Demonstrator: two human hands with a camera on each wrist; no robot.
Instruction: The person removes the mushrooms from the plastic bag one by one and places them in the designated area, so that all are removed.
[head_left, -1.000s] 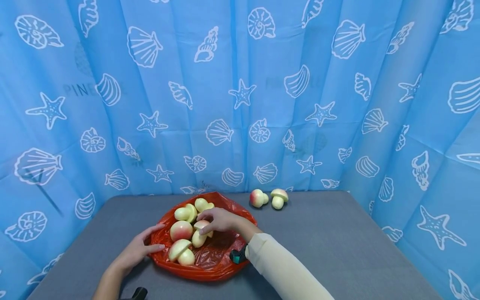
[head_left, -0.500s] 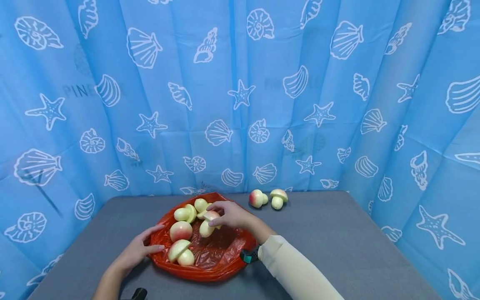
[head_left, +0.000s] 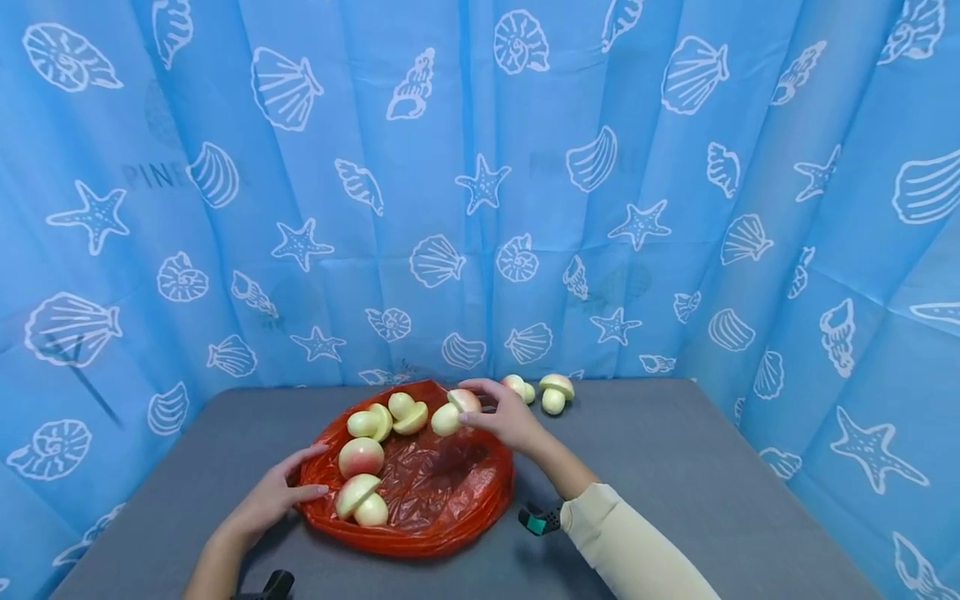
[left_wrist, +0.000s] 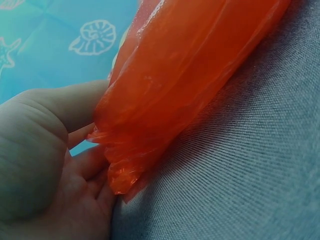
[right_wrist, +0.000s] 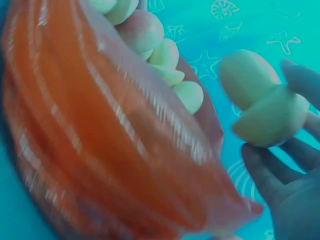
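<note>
My right hand (head_left: 510,415) holds a toy mushroom (head_left: 447,417) by its pinkish cap, above the right back part of an open red plastic bag (head_left: 435,525). In the right wrist view, the mushroom (right_wrist: 250,82) is pinched between thumb and fingers, clear of the bag. My left hand (head_left: 273,498) grips the bag's left rim; in the left wrist view the thumb goes over the red plastic (left_wrist: 165,75) with other fingers beneath. Several more mushrooms lie in the bag's left and back part, among them one with a pink cap (head_left: 362,457) and one near the front (head_left: 362,500).
Two more mushrooms are on the grey table (head_left: 660,467) behind the bag: one (head_left: 557,393) stands upright, the other (head_left: 517,387) lies partly hidden by my right hand. A blue curtain (head_left: 480,208) with white shells hangs close behind the table.
My right hand has lifted the mushroom from among the others and moved it right and back, towards the bag's far right rim. The left hand stays at the left rim.
</note>
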